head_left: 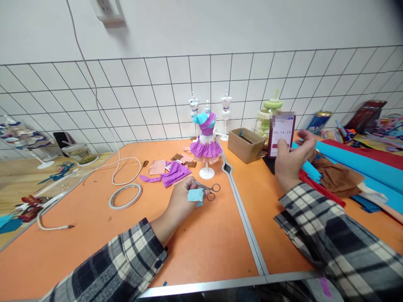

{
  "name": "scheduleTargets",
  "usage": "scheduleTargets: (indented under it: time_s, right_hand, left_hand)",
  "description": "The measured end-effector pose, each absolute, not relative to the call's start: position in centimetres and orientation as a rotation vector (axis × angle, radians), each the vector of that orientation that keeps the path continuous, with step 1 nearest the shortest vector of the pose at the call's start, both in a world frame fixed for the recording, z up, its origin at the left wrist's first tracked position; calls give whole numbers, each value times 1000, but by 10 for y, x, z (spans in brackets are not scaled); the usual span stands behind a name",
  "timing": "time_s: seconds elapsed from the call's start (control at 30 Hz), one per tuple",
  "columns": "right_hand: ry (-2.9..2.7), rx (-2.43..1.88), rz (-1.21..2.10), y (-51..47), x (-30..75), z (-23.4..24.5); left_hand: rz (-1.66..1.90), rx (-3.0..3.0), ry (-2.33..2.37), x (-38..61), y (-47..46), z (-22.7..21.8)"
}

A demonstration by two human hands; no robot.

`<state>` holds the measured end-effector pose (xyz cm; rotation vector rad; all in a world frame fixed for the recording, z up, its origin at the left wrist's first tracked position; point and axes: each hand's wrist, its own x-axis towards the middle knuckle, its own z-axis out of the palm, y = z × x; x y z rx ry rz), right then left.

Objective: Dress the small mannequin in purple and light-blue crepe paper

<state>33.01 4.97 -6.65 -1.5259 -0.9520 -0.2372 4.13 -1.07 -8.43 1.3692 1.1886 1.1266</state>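
Bright, even indoor light; source out of frame. Soft shadow under the socket (105, 9), upper left, falling below and to its right. White wall (220, 25) slightly grey; worktop (201, 251) evenly lit, pale sheen along its metal edging (189, 288). Phone (283, 126) screen self-lit, digits legible, pixelated block over its top. Wide-angle stretch: wall tiles (151, 100) skew toward both sides, can (319, 122) leans outward. Upper right corner darkened.

Three mannequins (205, 152) stood at centre; one left hand (181, 196), one right hand (290, 164), one pair of scissors (206, 187), one lit phone (281, 126), one box (239, 147) and one tape roll (140, 193) were shown.
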Motion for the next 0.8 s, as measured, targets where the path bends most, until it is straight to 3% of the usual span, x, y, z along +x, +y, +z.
scheduleTargets:
  time_s: [0.07, 0.33, 0.8]
  right_hand:
    - [-893, -1659, -341, 72, 354, -71]
    - [-825, -1963, 9, 110, 363, -86]
    - [-797, -1931, -156, 113, 373, -87]
  left_hand:
    - [1091, 1411, 1142, 46, -14, -85]
    - [1046, 1338, 1070, 49, -15, -86]
    - [896, 1526, 1298, 47, -17, -82]
